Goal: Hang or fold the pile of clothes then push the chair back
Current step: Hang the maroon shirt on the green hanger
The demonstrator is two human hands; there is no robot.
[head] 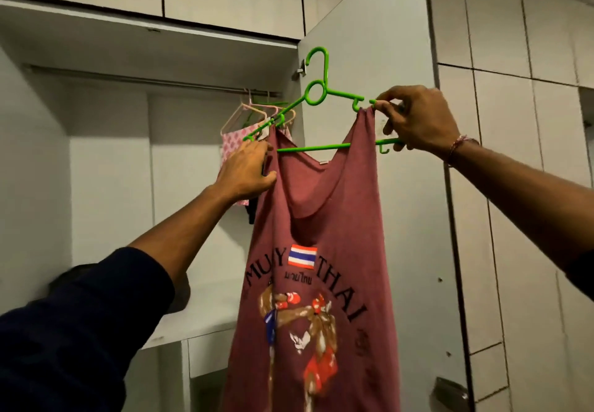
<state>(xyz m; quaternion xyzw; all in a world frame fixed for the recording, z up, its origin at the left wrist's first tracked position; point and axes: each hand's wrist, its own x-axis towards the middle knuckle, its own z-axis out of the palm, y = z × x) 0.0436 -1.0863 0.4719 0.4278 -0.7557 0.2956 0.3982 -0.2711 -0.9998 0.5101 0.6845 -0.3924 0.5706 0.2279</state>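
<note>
Item 1. Open white wardrobe compartment (106,161), left of frame: a metal hanging rail (154,82) runs under its top shelf. On the rail's right end I count several pale pink plastic hangers (247,112) and a pink patterned garment (233,141); something dark hangs below it, too hidden for me to name.

Item 2. Left hand (247,170), dark blue sleeve pushed back: its fingers curl around the left end of the hanger and the strap there, I judge to keep that side from sliding off.

Item 3. Bright green plastic hanger (324,96), held aloft and tilted, hook uppermost, in front of the open wardrobe door (369,58); not yet on the rail.

Item 4. Maroon sleeveless vest with boxing print (321,218), the task garment, hanging full length from the hanger between my two hands.

Item 5. Right hand (418,119), cord bracelet at the wrist: fingertips pinch the right strap at the hanger's shoulder notch, apparently seating it there.

Item 6. Closed white cupboard panels (530,154), right; contents unseen.
</note>
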